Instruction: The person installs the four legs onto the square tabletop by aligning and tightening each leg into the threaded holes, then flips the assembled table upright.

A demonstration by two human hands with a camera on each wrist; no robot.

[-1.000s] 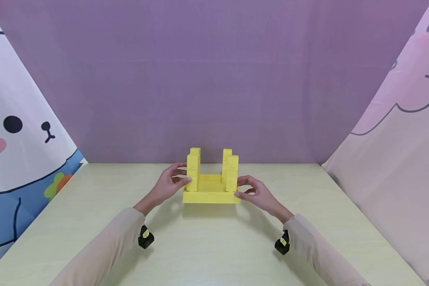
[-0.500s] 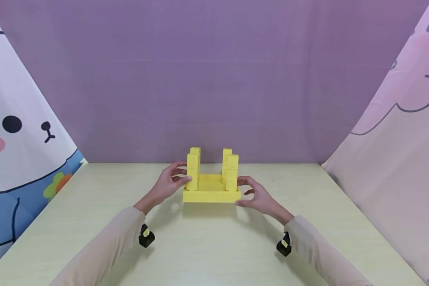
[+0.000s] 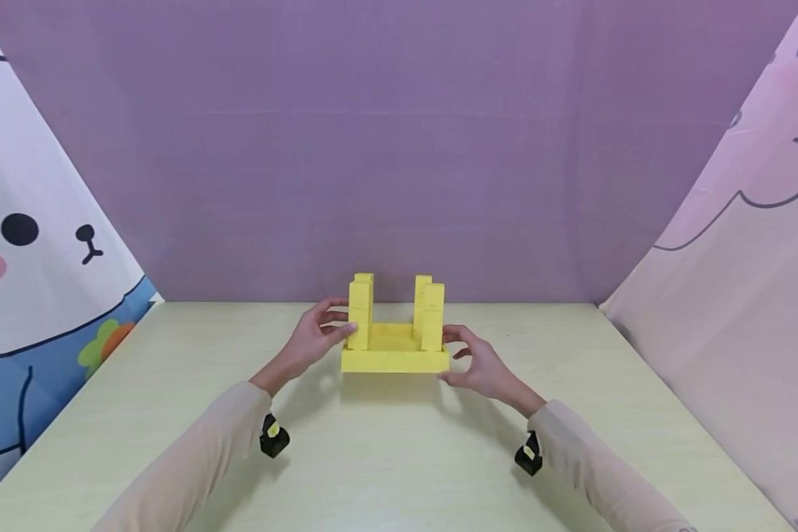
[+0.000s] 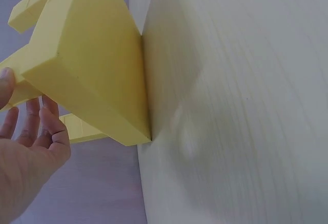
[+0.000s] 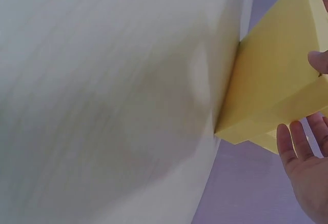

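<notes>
A yellow tray with corner posts (image 3: 395, 362) is at the far middle of the table. The near left post (image 3: 357, 318) and near right post (image 3: 432, 318) have faint seams across them. From the left wrist view, the tray's underside (image 4: 102, 49) shows; its front is raised and its far edge touches the tabletop. My left hand (image 3: 311, 343) grips the near left post, thumb in front and fingers behind. At the right corner, my right hand (image 3: 479, 366) holds the tray, thumb at the underside and fingers by the side, as the right wrist view shows.
A pale wooden table (image 3: 386, 458) lies under both arms. Behind it rises a purple cloth wall (image 3: 399, 148). Printed cartoon curtains flank it, a left curtain (image 3: 53, 295) and a right curtain (image 3: 738, 295). Small black devices (image 3: 274, 437) hang at both wrists.
My right thumb has slid from the tray's front corner down to its lower edge. The tray's front has risen slightly. My left hand keeps its grip on the post.
</notes>
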